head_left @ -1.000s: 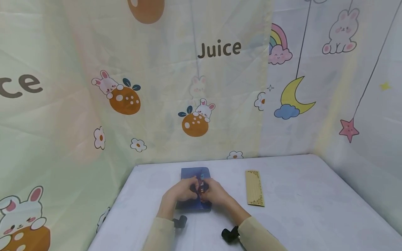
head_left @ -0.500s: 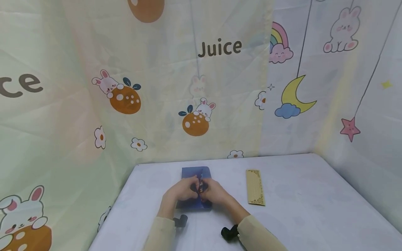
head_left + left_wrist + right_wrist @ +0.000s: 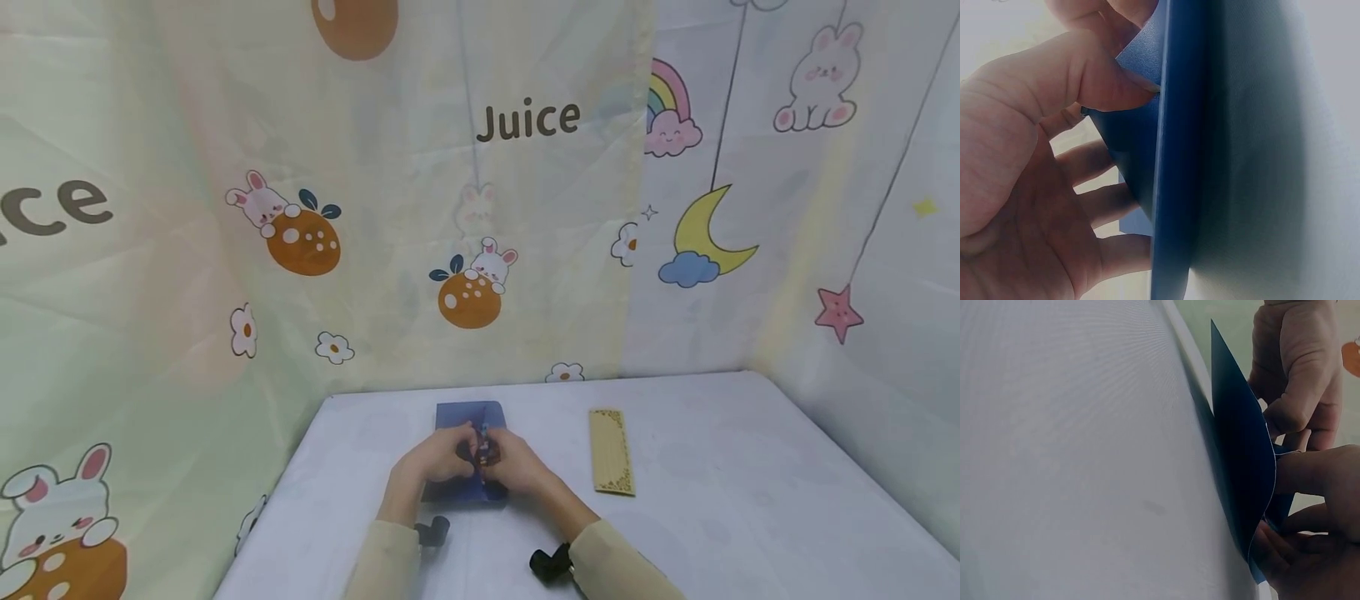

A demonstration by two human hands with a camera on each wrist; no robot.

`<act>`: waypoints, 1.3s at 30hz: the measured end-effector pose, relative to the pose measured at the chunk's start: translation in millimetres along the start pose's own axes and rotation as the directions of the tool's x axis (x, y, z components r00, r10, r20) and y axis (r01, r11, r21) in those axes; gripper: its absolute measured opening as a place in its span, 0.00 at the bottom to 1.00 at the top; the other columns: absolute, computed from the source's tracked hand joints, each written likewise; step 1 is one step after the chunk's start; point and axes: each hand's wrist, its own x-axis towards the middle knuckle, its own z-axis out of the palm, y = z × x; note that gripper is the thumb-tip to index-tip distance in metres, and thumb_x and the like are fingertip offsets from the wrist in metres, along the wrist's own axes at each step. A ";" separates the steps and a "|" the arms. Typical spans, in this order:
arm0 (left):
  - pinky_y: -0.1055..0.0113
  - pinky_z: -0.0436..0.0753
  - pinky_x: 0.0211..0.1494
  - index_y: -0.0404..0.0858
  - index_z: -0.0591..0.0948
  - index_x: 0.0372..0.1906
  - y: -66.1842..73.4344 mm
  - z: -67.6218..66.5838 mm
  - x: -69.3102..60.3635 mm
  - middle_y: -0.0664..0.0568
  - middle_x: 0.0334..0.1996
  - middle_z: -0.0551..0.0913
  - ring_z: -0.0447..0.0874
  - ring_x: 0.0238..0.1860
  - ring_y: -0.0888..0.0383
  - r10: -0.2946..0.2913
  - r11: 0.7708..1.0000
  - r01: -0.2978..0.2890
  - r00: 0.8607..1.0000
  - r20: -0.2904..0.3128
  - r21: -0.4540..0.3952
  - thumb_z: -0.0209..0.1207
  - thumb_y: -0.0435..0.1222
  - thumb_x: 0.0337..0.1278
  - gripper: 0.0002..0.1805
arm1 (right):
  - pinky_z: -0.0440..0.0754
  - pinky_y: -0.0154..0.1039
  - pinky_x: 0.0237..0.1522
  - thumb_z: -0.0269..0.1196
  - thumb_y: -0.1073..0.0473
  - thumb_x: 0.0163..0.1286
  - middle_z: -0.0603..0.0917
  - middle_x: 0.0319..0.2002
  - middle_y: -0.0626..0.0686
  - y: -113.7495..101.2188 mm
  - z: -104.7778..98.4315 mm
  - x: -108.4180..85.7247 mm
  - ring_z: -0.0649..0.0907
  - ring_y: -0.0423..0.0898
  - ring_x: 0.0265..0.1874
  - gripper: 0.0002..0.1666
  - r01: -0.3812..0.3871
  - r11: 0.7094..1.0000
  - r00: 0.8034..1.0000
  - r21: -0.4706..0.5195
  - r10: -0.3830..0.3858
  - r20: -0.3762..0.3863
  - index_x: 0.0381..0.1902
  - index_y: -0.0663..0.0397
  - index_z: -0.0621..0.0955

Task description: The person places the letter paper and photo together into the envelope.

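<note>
A dark blue, booklet-like folder (image 3: 459, 412) lies on the table, partly covered by both hands. My left hand (image 3: 438, 457) pinches a blue flap near its middle; in the left wrist view the thumb presses the flap (image 3: 1129, 134) and the other fingers reach behind. Across from it my right hand (image 3: 516, 462) grips the right part of the folder. In the right wrist view, the folder's right panel (image 3: 1241, 450) stands raised and bent, with the right hand's fingers (image 3: 1304, 473) behind it. A small multicoloured patch (image 3: 484, 446) shows between the hands; what it is cannot be made out.
A tan card with ornate corners (image 3: 612, 452) lies right of the folder on the white-covered table (image 3: 720, 467). Printed curtains (image 3: 390, 208) hang behind and at both sides. Small black wrist devices (image 3: 550, 564) sit at the sleeves.
The hands stay almost in place on the folder, with slight finger movement by the right hand. The multicoloured patch between them shows differently. The head view has shifted slightly.
</note>
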 end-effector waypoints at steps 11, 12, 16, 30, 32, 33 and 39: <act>0.43 0.74 0.70 0.48 0.77 0.35 2.8 1.2 -0.9 0.37 0.76 0.69 0.72 0.74 0.35 -0.008 1.000 0.008 1.000 0.006 -0.004 0.69 0.33 0.44 0.14 | 0.70 0.62 0.51 0.69 0.58 0.63 0.86 0.55 0.56 -0.9 4.3 -1.3 0.74 0.51 0.48 0.26 -0.019 0.955 0.999 -0.296 0.006 -0.043 0.59 0.54 0.82; 0.43 0.74 0.70 0.48 0.77 0.36 2.6 1.4 -1.0 0.37 0.76 0.69 0.72 0.74 0.35 -0.007 1.000 0.007 1.000 0.007 -0.004 0.69 0.32 0.44 0.15 | 0.70 0.64 0.52 0.69 0.57 0.63 0.86 0.55 0.56 -0.5 4.9 -0.9 0.75 0.52 0.48 0.25 -0.015 0.951 0.999 -0.308 0.003 -0.041 0.59 0.53 0.82; 0.42 0.73 0.71 0.48 0.77 0.36 2.8 2.1 -1.9 0.36 0.76 0.69 0.71 0.74 0.34 -0.008 1.000 0.008 1.000 0.015 -0.003 0.69 0.32 0.44 0.15 | 0.70 0.63 0.47 0.68 0.57 0.64 0.87 0.47 0.53 0.5 6.6 -0.7 0.74 0.52 0.45 0.18 0.004 0.939 0.999 -0.343 -0.018 -0.038 0.52 0.50 0.82; 0.43 0.75 0.69 0.49 0.76 0.33 4.1 3.1 -2.2 0.35 0.75 0.70 0.73 0.73 0.35 -0.003 1.000 0.003 1.000 0.012 0.000 0.69 0.33 0.43 0.14 | 0.58 0.78 0.65 0.64 0.52 0.71 0.65 0.77 0.70 -1.6 -4.0 -8.2 0.68 0.73 0.70 0.34 -0.064 0.961 0.998 -0.269 0.060 -0.025 0.72 0.59 0.74; 0.42 0.74 0.71 0.48 0.76 0.33 5.6 1.7 -3.0 0.35 0.75 0.71 0.72 0.73 0.34 -0.001 1.000 0.001 1.000 0.013 -0.006 0.69 0.32 0.43 0.15 | 0.57 0.77 0.67 0.65 0.51 0.72 0.64 0.78 0.68 -3.5 -10.3 -9.1 0.66 0.72 0.72 0.36 -0.077 0.965 0.997 -0.252 0.071 -0.035 0.73 0.59 0.73; 0.41 0.73 0.71 0.48 0.76 0.33 6.3 0.8 -3.2 0.34 0.75 0.71 0.72 0.73 0.33 0.001 1.000 -0.001 1.000 0.013 -0.009 0.70 0.32 0.42 0.15 | 0.56 0.77 0.68 0.66 0.51 0.72 0.64 0.79 0.68 -4.6 -13.8 -9.4 0.66 0.72 0.73 0.37 -0.085 0.967 0.996 -0.240 0.076 -0.045 0.73 0.59 0.73; 0.43 0.75 0.69 0.48 0.76 0.33 8.7 -2.6 -2.8 0.35 0.75 0.70 0.78 0.68 0.38 -0.017 1.000 0.017 1.000 0.009 -0.011 0.70 0.31 0.44 0.15 | 0.54 0.75 0.72 0.66 0.47 0.72 0.61 0.81 0.62 -7.8 -34.4 -11.4 0.62 0.69 0.77 0.41 -0.164 0.962 0.983 -0.220 0.139 -0.123 0.77 0.56 0.69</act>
